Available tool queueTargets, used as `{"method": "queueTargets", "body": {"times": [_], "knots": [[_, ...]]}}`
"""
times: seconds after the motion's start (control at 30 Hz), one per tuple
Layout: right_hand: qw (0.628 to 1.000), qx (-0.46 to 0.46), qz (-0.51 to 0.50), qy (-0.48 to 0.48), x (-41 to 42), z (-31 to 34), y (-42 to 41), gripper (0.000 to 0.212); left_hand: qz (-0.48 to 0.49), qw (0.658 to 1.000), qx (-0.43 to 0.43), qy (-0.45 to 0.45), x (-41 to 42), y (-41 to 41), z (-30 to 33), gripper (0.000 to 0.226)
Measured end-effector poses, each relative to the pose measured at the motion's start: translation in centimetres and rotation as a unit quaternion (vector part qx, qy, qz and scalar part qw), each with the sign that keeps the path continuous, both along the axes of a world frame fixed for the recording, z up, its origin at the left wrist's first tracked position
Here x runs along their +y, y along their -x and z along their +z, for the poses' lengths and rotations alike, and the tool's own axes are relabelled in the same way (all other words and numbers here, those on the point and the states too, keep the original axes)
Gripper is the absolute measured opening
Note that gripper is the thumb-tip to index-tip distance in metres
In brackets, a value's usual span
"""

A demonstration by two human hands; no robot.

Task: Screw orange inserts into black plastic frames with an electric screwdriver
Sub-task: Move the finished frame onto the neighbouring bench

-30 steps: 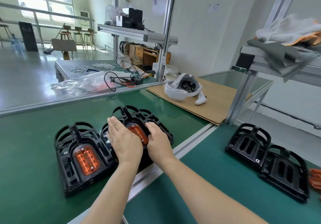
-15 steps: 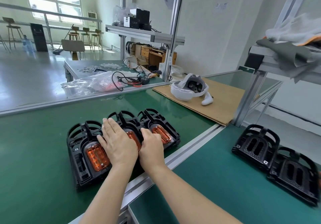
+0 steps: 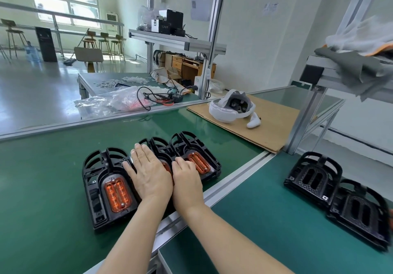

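1. Your left hand [image 3: 150, 172] lies flat, fingers straight and together, palm down on the middle black plastic frame [image 3: 158, 148] w/ arched ribs; it grips nothing.
2. Your right hand [image 3: 187, 180] rests just beside it, knuckles up, fingers bent down onto the same frame; can't tell if they grip anything.
3. An orange translucent insert [image 3: 167, 165] shows as a sliver between both hands.
4. Three such frames sit touching in a row on the green bench mat [image 3: 42, 156]. Left frame [image 3: 102, 180] holds a fully visible orange insert [image 3: 117, 194]; right frame [image 3: 191, 146] holds another [image 3: 197, 163].
5. To your right, past an aluminium rail [image 3: 234, 180], two black frames w/o inserts [image 3: 340, 197] sit touching on a second green mat [image 3: 255, 220].
6. Further back: a white VR headset [image 3: 230, 109] on a brown cardboard sheet [image 3: 274, 125], clear plastic bags [image 3: 110, 103] and black cables [image 3: 157, 97] beyond the bench edge.
7. Grey and white cloths [image 3: 361, 56] are heaped on the upper right shelf.
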State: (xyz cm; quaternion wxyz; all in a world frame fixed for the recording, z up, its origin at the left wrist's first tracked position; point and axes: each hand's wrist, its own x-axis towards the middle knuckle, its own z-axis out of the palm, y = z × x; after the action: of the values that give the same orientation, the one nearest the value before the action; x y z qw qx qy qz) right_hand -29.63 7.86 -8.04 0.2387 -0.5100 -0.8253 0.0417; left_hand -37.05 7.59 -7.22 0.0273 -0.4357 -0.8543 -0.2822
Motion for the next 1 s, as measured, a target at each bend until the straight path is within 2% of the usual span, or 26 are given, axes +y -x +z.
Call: {"method": "queueTargets", "body": {"times": [0.27, 0.43, 0.53, 0.7, 0.83, 1.0], "knots": [[1.000, 0.004, 0.021, -0.017, -0.4, -0.2, -1.0, 0.048, 0.007, 0.998, 0.029, 0.053, -0.1, -0.1, 0.3, 0.062], [0.999, 0.014, -0.016, 0.030, -0.9, 0.2, -2.8, 0.050, -0.014, 0.999, 0.032, 0.034, -0.4, -0.9, 1.5, 0.062], [0.995, 0.039, -0.052, 0.078, -1.5, 0.1, -4.8, 0.049, -0.072, 0.997, 0.036, -0.010, -0.6, -2.4, 1.9, 0.057], [0.983, 0.078, -0.118, 0.121, -2.9, -0.2, -9.5, 0.050, -0.193, 0.978, -0.010, -0.080, -1.2, -6.5, 1.9, 0.047], [0.967, 0.122, -0.182, 0.131, -4.6, -0.6, -14.3, 0.049, -0.260, 0.961, -0.037, -0.080, -1.4, -10.5, 1.0, 0.042], [0.943, 0.127, -0.282, 0.127, -6.3, -0.9, -21.0, 0.050, -0.319, 0.945, -0.045, -0.050, -0.9, -14.7, -0.5, 0.039]]}}
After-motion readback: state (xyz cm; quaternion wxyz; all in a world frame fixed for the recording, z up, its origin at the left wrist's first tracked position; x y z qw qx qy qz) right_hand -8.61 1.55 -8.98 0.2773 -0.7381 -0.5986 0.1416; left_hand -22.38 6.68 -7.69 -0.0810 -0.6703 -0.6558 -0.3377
